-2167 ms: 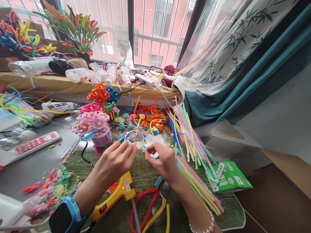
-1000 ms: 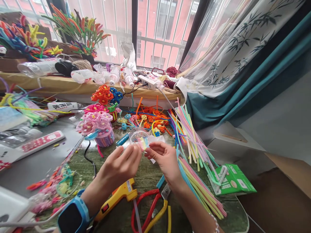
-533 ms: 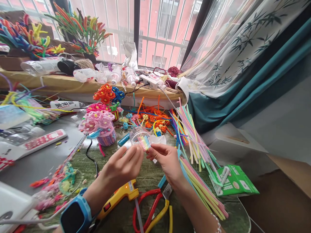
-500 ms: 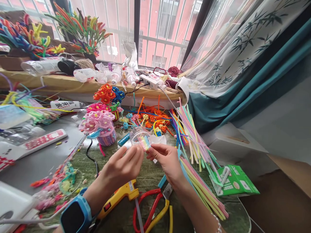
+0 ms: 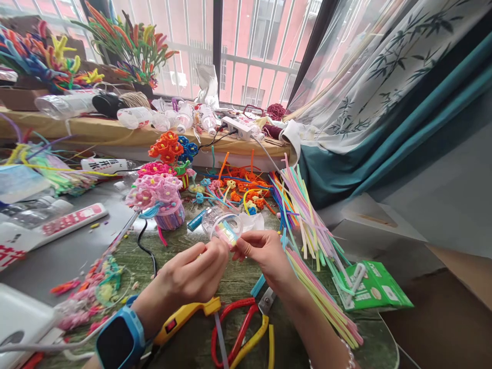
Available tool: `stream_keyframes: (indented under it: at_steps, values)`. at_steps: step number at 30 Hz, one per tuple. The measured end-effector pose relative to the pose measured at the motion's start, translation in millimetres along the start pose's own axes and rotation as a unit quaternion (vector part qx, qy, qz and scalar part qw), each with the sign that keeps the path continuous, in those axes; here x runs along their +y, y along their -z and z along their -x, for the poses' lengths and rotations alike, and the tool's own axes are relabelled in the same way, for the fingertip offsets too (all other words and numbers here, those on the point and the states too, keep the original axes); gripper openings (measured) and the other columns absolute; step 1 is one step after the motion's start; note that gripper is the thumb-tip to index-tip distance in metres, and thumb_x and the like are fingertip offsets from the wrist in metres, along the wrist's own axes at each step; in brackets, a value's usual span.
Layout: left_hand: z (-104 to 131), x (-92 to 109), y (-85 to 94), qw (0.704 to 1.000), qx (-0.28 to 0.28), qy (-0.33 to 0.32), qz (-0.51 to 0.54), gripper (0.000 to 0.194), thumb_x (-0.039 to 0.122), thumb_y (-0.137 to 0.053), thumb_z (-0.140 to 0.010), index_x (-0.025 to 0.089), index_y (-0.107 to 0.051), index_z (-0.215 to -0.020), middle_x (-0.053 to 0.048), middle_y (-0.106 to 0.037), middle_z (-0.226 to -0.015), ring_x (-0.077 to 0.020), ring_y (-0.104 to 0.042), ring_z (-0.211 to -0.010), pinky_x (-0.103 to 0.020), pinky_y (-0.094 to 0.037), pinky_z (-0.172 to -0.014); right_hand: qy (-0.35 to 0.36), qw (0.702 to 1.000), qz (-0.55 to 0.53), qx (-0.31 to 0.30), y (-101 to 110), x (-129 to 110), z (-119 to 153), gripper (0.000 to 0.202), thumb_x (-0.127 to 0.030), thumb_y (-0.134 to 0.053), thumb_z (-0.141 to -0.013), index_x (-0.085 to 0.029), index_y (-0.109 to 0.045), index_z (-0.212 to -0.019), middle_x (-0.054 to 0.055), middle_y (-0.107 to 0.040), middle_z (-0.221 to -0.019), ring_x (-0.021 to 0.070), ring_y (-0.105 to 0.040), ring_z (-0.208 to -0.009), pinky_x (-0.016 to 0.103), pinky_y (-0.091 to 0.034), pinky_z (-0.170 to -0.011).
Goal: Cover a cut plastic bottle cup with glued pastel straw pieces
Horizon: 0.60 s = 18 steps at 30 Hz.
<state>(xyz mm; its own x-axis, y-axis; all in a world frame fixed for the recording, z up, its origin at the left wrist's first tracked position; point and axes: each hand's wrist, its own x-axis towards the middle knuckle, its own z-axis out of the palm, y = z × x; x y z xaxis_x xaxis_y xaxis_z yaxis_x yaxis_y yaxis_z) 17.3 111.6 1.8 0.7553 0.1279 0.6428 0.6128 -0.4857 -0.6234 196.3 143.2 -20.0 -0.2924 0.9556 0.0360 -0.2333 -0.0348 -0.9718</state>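
Note:
Between my hands is a clear plastic cup (image 5: 210, 219), tilted, its round opening facing right. A small patch of short pastel pipe cleaner pieces (image 5: 227, 231) in pink, yellow and blue lies against its near side. My left hand (image 5: 200, 269), wearing a blue watch (image 5: 120, 338) on the wrist, is closed, its fingertips on the cup's lower left edge. My right hand (image 5: 267, 256) pinches the right end of the pastel pieces with thumb and forefinger. The exact contact under the fingertips is hidden. Below lie a yellow glue gun (image 5: 177, 320) and red-and-yellow-handled pliers (image 5: 242, 328).
Bundles of pipe cleaners (image 5: 315, 220) lie at the right beside a green packet (image 5: 378, 287). A pot of pink pipe cleaner flowers (image 5: 169, 212) stands left of the cup. Loose orange flowers (image 5: 249, 187) lie behind it. A power strip (image 5: 236, 128) sits on the windowsill.
The cup has tilted and turned, so its opening now faces more to the right and the pastel pieces show more fully. Both hands have shifted only slightly.

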Motion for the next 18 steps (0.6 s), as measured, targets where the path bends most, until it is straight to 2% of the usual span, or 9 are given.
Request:
stream_keyframes:
  at_steps: [5, 8, 10, 12, 14, 15, 17, 18]
  values:
    - [3.1, 3.8, 5.0, 1.0, -0.009, 0.005, 0.025, 0.03, -0.002, -0.041, -0.092, 0.007, -0.07, -0.088, -0.008, -0.073, -0.087, -0.0154, -0.063, -0.084, -0.03, -0.048, -0.072, -0.002, 0.999, -0.021, -0.025, -1.6, 2.9, 0.1, 0.036, -0.05, -0.084, -0.063, -0.015, -0.076, -0.06, 0.003, -0.066, -0.05, 0.0117, -0.058, -0.046, 0.022, -0.045, -0.047]
    - [5.0, 3.0, 4.2, 0.998, 0.013, 0.023, 0.054, 0.028, -0.002, -0.042, -0.092, 0.008, -0.068, -0.09, -0.006, -0.073, -0.086, -0.0151, -0.062, -0.085, -0.03, -0.048, -0.074, -0.014, 0.998, -0.056, -0.036, -2.1, 5.5, 0.2, 0.036, -0.05, -0.085, -0.063, -0.015, -0.075, -0.062, 0.003, -0.066, -0.052, 0.0105, -0.057, -0.045, 0.022, -0.044, -0.045]
    - [3.1, -1.0, 2.9, 0.994, 0.041, 0.052, 0.083, 0.023, 0.0, -0.047, -0.09, 0.01, -0.068, -0.09, -0.005, -0.073, -0.081, -0.016, -0.06, -0.081, -0.03, -0.047, -0.071, -0.021, 0.996, -0.072, -0.038, -0.9, 5.1, 0.2, 0.035, -0.048, -0.085, -0.063, -0.014, -0.075, -0.064, 0.003, -0.068, -0.056, 0.0101, -0.057, -0.046, 0.021, -0.043, -0.046]
    - [-1.2, -7.1, 2.1, 0.983, 0.062, 0.115, 0.128, 0.02, 0.001, -0.052, -0.087, 0.013, -0.068, -0.088, -0.003, -0.071, -0.074, -0.0164, -0.056, -0.072, -0.03, -0.046, -0.065, -0.021, 0.997, -0.072, -0.03, 1.8, 2.4, 0.0, 0.035, -0.047, -0.085, -0.064, -0.014, -0.075, -0.068, 0.003, -0.07, -0.06, 0.0096, -0.058, -0.047, 0.021, -0.043, -0.048]
    - [-5.6, -13.5, 2.1, 0.954, 0.058, 0.215, 0.199, 0.019, 0.001, -0.056, -0.084, 0.016, -0.067, -0.083, -0.002, -0.068, -0.07, -0.0155, -0.051, -0.067, -0.028, -0.044, -0.062, -0.012, 0.998, -0.068, -0.006, 5.4, -1.5, -0.6, 0.036, -0.049, -0.084, -0.066, -0.014, -0.075, -0.071, 0.003, -0.069, -0.059, 0.0088, -0.058, -0.047, 0.02, -0.042, -0.048]
    - [-6.7, -16.2, 2.3, 0.93, 0.047, 0.272, 0.244, 0.018, 0.002, -0.057, -0.084, 0.017, -0.067, -0.08, -0.001, -0.067, -0.069, -0.0149, -0.05, -0.066, -0.028, -0.043, -0.062, -0.006, 0.998, -0.066, 0.012, 7.2, -3.4, -1.1, 0.037, -0.05, -0.083, -0.067, -0.014, -0.075, -0.072, 0.002, -0.068, -0.058, 0.0085, -0.057, -0.047, 0.02, -0.041, -0.048]
    - [-5.9, -20.1, 1.9, 0.859, 0.017, 0.379, 0.345, 0.016, 0.009, -0.059, -0.085, 0.018, -0.065, -0.073, 0.0, -0.063, -0.066, -0.014, -0.049, -0.065, -0.026, -0.041, -0.06, 0.013, 0.997, -0.059, 0.052, 10.1, -6.2, -2.2, 0.036, -0.049, -0.083, -0.068, -0.015, -0.075, -0.074, 0.001, -0.066, -0.057, 0.008, -0.055, -0.046, 0.02, -0.039, -0.046]
    - [-4.1, -21.0, 1.2, 0.813, 0.007, 0.427, 0.396, 0.017, 0.012, -0.059, -0.086, 0.018, -0.065, -0.071, 0.001, -0.059, -0.064, -0.0137, -0.048, -0.064, -0.026, -0.04, -0.059, 0.025, 0.996, -0.054, 0.069, 10.9, -7.0, -2.6, 0.034, -0.047, -0.083, -0.068, -0.015, -0.075, -0.075, 0.0, -0.065, -0.057, 0.0079, -0.054, -0.046, 0.02, -0.039, -0.046]
